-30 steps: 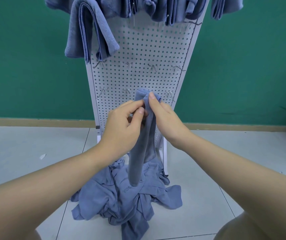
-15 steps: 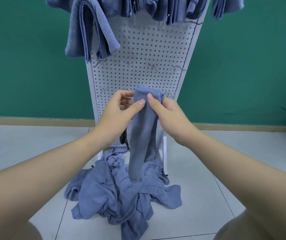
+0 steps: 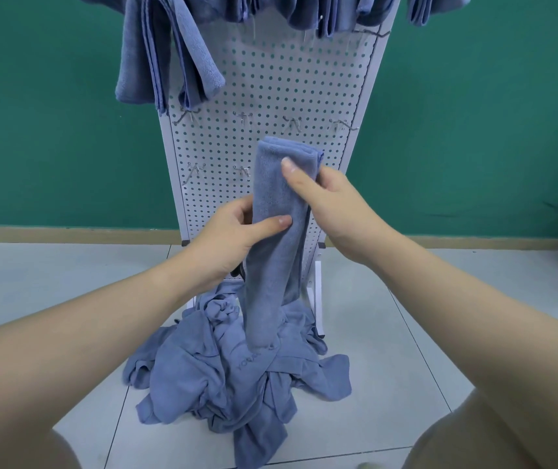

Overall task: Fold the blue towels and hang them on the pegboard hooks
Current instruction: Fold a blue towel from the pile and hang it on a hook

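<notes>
One folded blue towel (image 3: 272, 238) between two hands: left hand (image 3: 228, 242), right hand (image 3: 335, 211)

Above the right grip (image 3: 333, 201), the hung towels (image 3: 169, 62) are cut off by the top edge, the folded towel (image 3: 272, 238) hides that grip's fingers and the pegboard (image 3: 270, 96) behind, and pile lettering stays unreadable.

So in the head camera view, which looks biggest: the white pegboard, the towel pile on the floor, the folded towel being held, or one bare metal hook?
1. White pegboard
2. Towel pile, clearly smaller as it looks, though nearer the camera
3. Folded towel, gripped by the left hand and right hand
4. Bare metal hook, by far the smallest
</notes>
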Motion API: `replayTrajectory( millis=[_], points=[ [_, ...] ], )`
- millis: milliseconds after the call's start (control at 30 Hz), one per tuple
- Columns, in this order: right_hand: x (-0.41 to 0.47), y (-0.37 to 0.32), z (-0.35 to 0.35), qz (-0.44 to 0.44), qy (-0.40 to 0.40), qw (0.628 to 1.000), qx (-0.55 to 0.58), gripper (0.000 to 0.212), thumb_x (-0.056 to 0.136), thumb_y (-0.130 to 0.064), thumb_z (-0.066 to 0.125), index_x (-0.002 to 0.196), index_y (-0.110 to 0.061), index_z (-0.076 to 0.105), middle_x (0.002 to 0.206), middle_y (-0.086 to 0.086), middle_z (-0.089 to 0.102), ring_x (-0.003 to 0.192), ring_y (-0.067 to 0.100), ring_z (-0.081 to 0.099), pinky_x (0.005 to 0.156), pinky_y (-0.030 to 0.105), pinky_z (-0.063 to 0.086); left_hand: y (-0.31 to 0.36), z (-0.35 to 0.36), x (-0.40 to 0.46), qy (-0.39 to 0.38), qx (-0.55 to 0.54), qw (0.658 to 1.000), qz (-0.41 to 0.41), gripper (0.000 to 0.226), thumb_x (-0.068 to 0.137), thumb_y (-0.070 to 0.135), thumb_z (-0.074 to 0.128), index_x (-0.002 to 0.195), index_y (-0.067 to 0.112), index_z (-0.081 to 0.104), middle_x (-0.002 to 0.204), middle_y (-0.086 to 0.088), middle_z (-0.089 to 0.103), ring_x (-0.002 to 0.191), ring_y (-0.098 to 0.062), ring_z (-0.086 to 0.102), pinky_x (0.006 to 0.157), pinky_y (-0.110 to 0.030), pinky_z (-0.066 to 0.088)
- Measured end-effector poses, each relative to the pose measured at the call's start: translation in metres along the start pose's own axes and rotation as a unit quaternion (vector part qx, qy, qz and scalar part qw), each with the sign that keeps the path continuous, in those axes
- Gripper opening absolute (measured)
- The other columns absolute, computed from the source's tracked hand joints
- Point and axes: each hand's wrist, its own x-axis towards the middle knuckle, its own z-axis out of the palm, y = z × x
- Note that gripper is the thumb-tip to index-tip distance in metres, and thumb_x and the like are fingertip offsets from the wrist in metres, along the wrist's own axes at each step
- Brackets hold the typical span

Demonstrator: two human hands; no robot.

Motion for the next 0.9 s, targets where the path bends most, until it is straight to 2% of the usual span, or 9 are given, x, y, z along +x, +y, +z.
replayTrajectory(
  millis=[100,133,167,267,333,533,667,767,900],
  points=[
    [-0.002,0.004,-0.004,0.013,-0.028,0.998,-0.049,0.019,0.103,-0.032,0.063,0.108,-0.015,0.069,0.089,-0.006,0.076,0.074,-0.002,0.071,0.061,0.014,0.053,-0.003,0.000,-0.001,0.011,-0.005,1.000,-0.004,0.019,0.095,0.011,0.071,0.114,0.010,0.071,0.111,-0.005,0.079,0.106,-0.019,0.075,0.089,-0.028,0.059],
    [-0.002,0.005,-0.004,0.013,-0.022,0.999,-0.047,0.017,0.103,-0.031,0.062,0.106,-0.015,0.069,0.086,-0.007,0.075,0.069,-0.003,0.070,0.056,0.012,0.050,-0.004,0.002,-0.002,0.013,-0.011,1.000,-0.006,0.019,0.094,0.010,0.071,0.114,0.010,0.071,0.111,-0.005,0.079,0.106,-0.020,0.075,0.092,-0.030,0.059],
    [-0.002,0.005,-0.005,0.012,-0.012,0.999,-0.044,0.018,0.104,-0.030,0.062,0.106,-0.014,0.069,0.088,-0.005,0.076,0.072,-0.001,0.071,0.059,0.015,0.053,-0.005,0.004,-0.002,0.014,-0.020,1.000,-0.009,0.020,0.094,0.010,0.072,0.114,0.010,0.070,0.111,-0.005,0.079,0.107,-0.021,0.074,0.094,-0.032,0.058],
    [0.002,0.007,-0.005,0.004,0.024,0.999,-0.023,0.025,0.104,-0.032,0.062,0.112,-0.010,0.071,0.102,0.003,0.079,0.095,0.016,0.076,0.085,0.033,0.062,-0.007,0.011,-0.003,0.014,-0.040,0.999,-0.015,0.032,0.083,0.017,0.079,0.114,0.012,0.070,0.112,-0.005,0.078,0.108,-0.022,0.074,0.097,-0.036,0.056],
    [0.004,0.007,-0.006,0.001,0.043,0.999,0.003,0.025,0.103,-0.032,0.063,0.111,-0.009,0.070,0.103,0.005,0.079,0.096,0.019,0.076,0.090,0.038,0.062,-0.008,0.016,-0.004,0.007,-0.037,0.999,-0.023,0.039,0.075,0.021,0.081,0.111,0.014,0.071,0.112,-0.004,0.079,0.108,-0.021,0.074,0.097,-0.036,0.055],
    [0.008,0.002,-0.009,-0.012,0.085,0.993,0.086,0.030,0.103,-0.032,0.063,0.116,-0.005,0.068,0.113,0.016,0.076,0.105,0.027,0.074,0.098,0.051,0.058,-0.016,0.026,-0.009,-0.004,-0.020,0.998,-0.059,0.036,0.079,0.016,0.082,0.113,0.009,0.072,0.109,-0.005,0.079,0.103,-0.023,0.075,0.094,-0.039,0.057],
    [0.007,0.000,-0.014,-0.010,0.092,0.990,0.111,0.032,0.102,-0.033,0.065,0.119,-0.006,0.067,0.113,0.013,0.076,0.109,0.028,0.073,0.100,0.049,0.057,-0.013,0.024,-0.010,-0.004,-0.009,0.998,-0.058,0.026,0.087,0.011,0.077,0.112,0.006,0.072,0.109,-0.007,0.079,0.101,-0.023,0.076,0.088,-0.035,0.059],
    [0.003,0.002,-0.015,0.009,0.044,0.994,0.096,0.036,0.098,-0.031,0.071,0.121,-0.004,0.067,0.113,0.010,0.077,0.106,0.023,0.075,0.099,0.045,0.059,-0.008,0.016,-0.010,0.004,-0.005,0.999,-0.046,0.025,0.085,0.011,0.078,0.109,0.006,0.073,0.106,-0.008,0.080,0.096,-0.021,0.077,0.079,-0.028,0.059],
    [0.000,0.008,-0.009,0.014,0.029,0.995,0.093,0.030,0.100,-0.023,0.068,0.122,-0.001,0.068,0.114,0.011,0.077,0.104,0.025,0.075,0.098,0.045,0.059,-0.011,0.018,-0.015,0.017,-0.005,0.999,-0.039,0.037,0.078,0.020,0.080,0.111,0.006,0.073,0.105,-0.006,0.080,0.098,-0.022,0.077,0.081,-0.029,0.060]
  ],
)
